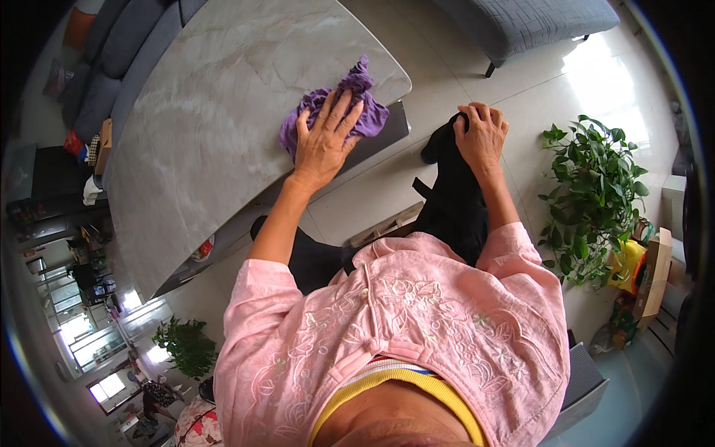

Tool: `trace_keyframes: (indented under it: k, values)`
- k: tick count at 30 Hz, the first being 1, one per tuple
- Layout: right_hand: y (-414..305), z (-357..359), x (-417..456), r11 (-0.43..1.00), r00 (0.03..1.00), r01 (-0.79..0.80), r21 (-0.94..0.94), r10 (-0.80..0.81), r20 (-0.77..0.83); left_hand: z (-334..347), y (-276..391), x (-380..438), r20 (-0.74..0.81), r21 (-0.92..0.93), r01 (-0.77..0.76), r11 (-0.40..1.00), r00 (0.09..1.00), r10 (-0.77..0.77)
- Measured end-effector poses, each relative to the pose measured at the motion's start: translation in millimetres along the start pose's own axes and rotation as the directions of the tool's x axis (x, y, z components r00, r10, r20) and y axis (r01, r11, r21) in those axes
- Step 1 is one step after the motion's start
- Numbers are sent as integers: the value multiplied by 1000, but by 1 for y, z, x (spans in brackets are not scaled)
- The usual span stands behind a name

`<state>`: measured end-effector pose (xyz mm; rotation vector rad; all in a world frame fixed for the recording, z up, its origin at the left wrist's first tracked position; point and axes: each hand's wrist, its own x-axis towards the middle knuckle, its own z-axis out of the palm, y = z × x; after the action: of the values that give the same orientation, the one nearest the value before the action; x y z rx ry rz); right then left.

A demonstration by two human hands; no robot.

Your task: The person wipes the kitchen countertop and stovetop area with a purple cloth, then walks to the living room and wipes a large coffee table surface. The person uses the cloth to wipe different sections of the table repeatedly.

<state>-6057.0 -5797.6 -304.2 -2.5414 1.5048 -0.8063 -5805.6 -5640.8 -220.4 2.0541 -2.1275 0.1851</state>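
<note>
My left hand [328, 134] lies with spread fingers on a bunched purple cloth [371, 120], holding it against the tabletop. Beneath is a grey marble-patterned table [223, 112] with a rounded corner, and the cloth sits near that corner, over the edge closest to me. My right hand [482, 131] rests on my right knee, fingers curved over the black trousers [458, 195], with nothing seen in it. The palms of both hands are hidden from above.
A grey sofa [125, 50] runs along the table's far left side. An upholstered grey seat [536, 25] stands at the upper right. To my right is a leafy green potted plant [595, 195], beside a cardboard box [654, 274]. Another plant [187, 346] is at lower left.
</note>
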Motion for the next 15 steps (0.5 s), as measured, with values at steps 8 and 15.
trace_keyframes:
  k: [8,15]
  values:
    - [15,40,63,977,897,-75,200,-22,441,13,31,38,2,91,76,993,997,-77]
    - [-18,100,133,942,845,-146,303,-40,532,21,45,87,75,53,270,961,959,-273]
